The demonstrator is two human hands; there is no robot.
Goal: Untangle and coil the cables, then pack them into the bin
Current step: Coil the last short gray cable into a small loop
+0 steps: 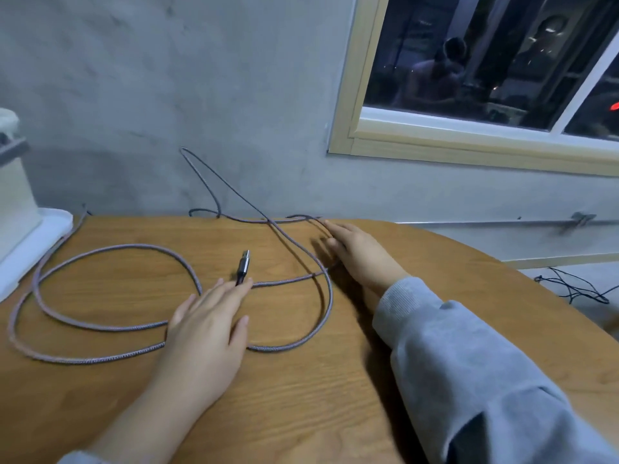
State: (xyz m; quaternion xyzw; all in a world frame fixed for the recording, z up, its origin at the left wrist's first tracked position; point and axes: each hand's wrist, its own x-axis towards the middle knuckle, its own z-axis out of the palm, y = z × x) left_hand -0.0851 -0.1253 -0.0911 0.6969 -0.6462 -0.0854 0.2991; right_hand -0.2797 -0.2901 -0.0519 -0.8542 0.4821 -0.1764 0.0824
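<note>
Both hands are laid flat, nothing gripped: the left hand point(207, 324) near the desk's front edge, fingertips at the USB plug point(244, 266); the right hand point(360, 254) reached toward the far edge, apparently touching the braided cable point(110, 249); untangling is judged under way; crossed loops must be freed next.

Braided grey-pink cable point(100, 249) on brown wood-grain table point(301, 396); grey sleeve point(469, 363); above the table, grey mottled wall point(167, 78).
</note>
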